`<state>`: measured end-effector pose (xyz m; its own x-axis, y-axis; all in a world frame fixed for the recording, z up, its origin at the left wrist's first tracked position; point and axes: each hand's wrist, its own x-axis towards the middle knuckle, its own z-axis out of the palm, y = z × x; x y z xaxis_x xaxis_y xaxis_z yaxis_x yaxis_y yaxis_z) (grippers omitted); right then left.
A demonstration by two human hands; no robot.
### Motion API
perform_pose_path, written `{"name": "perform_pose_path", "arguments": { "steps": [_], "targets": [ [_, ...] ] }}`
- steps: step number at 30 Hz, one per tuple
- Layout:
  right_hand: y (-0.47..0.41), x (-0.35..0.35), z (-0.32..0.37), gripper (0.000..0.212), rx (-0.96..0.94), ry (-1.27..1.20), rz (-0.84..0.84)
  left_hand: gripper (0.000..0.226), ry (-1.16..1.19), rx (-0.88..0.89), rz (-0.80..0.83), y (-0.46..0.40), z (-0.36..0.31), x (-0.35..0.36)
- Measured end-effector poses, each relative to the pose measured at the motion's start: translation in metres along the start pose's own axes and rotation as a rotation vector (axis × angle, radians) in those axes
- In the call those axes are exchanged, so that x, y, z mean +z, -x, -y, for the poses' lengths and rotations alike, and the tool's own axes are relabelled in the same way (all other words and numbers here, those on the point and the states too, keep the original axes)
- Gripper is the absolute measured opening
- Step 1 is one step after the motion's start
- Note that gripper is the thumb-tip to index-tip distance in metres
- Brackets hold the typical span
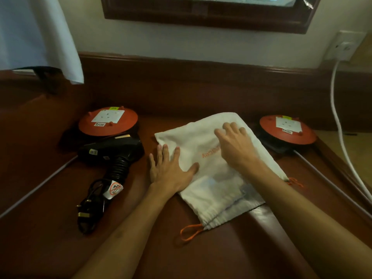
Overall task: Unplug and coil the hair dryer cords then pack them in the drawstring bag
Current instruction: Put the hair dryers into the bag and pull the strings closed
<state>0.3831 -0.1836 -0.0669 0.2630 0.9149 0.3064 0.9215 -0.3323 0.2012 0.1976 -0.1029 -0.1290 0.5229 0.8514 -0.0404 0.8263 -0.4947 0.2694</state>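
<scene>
While both hands lie flat, white drawstring bag (203, 158) sits mid-desk, mouth toward 6 o'clock, orange drawstring (190, 232) trailing out. Left hand (171, 168) spread, fingers straight, palm on bag's 9 o'clock edge, gripping nothing. Right hand (234, 143) pressed on bag's upper half, fingers loosely bent, nothing clasped. Black hair dryer (112, 152) at 9 o'clock of bag, its cord (94, 206) bundled with plug at 7 o'clock. Orange cable reels: one (108, 121) at 10 o'clock, other (287, 129) at 2 o'clock. Wall socket (345, 47) at far 1 o'clock, white cable (340, 125) hanging.
</scene>
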Motion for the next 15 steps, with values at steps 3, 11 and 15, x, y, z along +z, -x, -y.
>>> {"name": "perform_pose_path", "arguments": {
  "steps": [3,11,15],
  "targets": [
    [0.004,0.009,-0.020,0.041,0.087,0.059,0.052,0.099,-0.006,0.002,-0.004,0.000,0.000,0.000],
    [-0.022,0.014,-0.005,0.059,0.076,0.335,0.227,0.097,-0.034,0.008,-0.007,-0.001,0.001,0.002],
    [-0.029,0.014,-0.009,0.065,-0.053,0.412,0.284,0.096,-0.035,0.005,-0.015,-0.002,0.001,0.002]
  ]
}}
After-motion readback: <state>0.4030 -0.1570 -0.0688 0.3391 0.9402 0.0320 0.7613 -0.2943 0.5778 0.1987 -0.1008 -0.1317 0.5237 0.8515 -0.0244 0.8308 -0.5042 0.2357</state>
